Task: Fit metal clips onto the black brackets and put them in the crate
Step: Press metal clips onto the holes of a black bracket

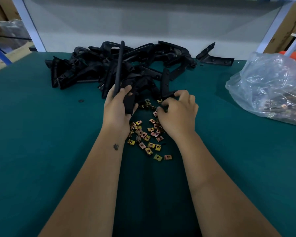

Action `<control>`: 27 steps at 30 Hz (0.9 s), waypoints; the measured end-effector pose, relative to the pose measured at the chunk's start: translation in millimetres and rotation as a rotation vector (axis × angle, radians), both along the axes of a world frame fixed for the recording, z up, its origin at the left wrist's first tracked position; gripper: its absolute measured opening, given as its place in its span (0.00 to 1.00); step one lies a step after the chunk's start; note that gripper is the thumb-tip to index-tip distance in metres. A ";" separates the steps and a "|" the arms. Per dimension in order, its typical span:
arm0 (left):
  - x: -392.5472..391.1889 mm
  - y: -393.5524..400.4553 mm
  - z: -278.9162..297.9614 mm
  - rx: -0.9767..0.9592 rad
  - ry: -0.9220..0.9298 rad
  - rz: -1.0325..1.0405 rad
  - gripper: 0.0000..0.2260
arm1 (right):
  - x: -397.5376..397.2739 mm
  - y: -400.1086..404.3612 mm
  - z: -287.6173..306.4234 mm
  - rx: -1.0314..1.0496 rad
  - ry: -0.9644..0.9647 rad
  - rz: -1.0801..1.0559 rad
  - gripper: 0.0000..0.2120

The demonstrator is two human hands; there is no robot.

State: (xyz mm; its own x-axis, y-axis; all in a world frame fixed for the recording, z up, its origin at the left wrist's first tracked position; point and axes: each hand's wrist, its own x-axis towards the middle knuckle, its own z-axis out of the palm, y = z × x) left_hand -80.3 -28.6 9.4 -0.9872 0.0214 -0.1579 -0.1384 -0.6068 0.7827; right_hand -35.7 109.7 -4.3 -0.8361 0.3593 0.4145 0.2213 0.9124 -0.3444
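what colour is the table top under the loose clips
Dark teal green table top, seen in the head view.

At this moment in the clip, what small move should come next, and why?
Probably bring a clip to the held bracket and push it on. The left hand grips that bracket upright, while the right hand has its fingers curled among the loose clips; whether it already pinches one is unclear.

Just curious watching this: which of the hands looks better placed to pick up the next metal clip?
The right hand, I'd guess. Its curled fingers are already down among the loose metal clips on the green table, while the left hand is busy gripping a black bracket.
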 end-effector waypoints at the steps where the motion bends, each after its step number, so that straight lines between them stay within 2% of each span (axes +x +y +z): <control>1: -0.4 0.0 0.0 0.024 -0.009 0.000 0.07 | -0.5 -1.8 -0.6 0.021 -0.038 0.017 0.14; 5: 0.1 2.0 1.7 0.149 -0.050 -0.032 0.12 | -3.0 -3.9 -1.9 -0.005 -0.061 0.055 0.10; 10: 1.7 3.1 1.6 0.094 -0.050 -0.054 0.12 | -3.8 -3.1 -2.2 -0.081 0.035 0.064 0.04; 11: 1.8 3.0 1.7 0.079 -0.047 -0.056 0.10 | -3.7 -2.8 -0.7 -0.149 0.106 0.074 0.03; 13: 2.4 3.4 1.7 0.025 -0.039 -0.060 0.06 | -2.3 -2.7 4.8 -0.419 0.271 0.107 0.02; 16: 3.1 4.6 -0.2 -0.064 0.002 -0.061 0.04 | 0.6 -3.6 9.7 -0.777 0.381 0.134 0.04; 21: 3.3 4.8 -1.3 -0.100 0.062 -0.069 0.04 | -2.2 -6.1 10.3 -1.083 0.394 0.218 0.11; 24: 2.5 3.5 -1.0 -0.019 0.056 -0.080 0.03 | -2.9 -9.4 10.7 -1.238 0.410 0.280 0.12; 27: 2.6 1.6 -0.3 0.108 0.041 -0.116 0.04 | -3.2 -11.3 12.0 -1.348 0.425 0.302 0.07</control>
State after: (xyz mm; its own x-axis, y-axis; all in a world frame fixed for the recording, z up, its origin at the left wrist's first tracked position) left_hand -77.7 -27.0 9.1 -0.9827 0.1505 -0.1080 -0.1817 -0.6697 0.7201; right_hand -38.9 98.5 7.8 -0.8512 0.5055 0.1412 -0.2540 -0.1614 -0.9537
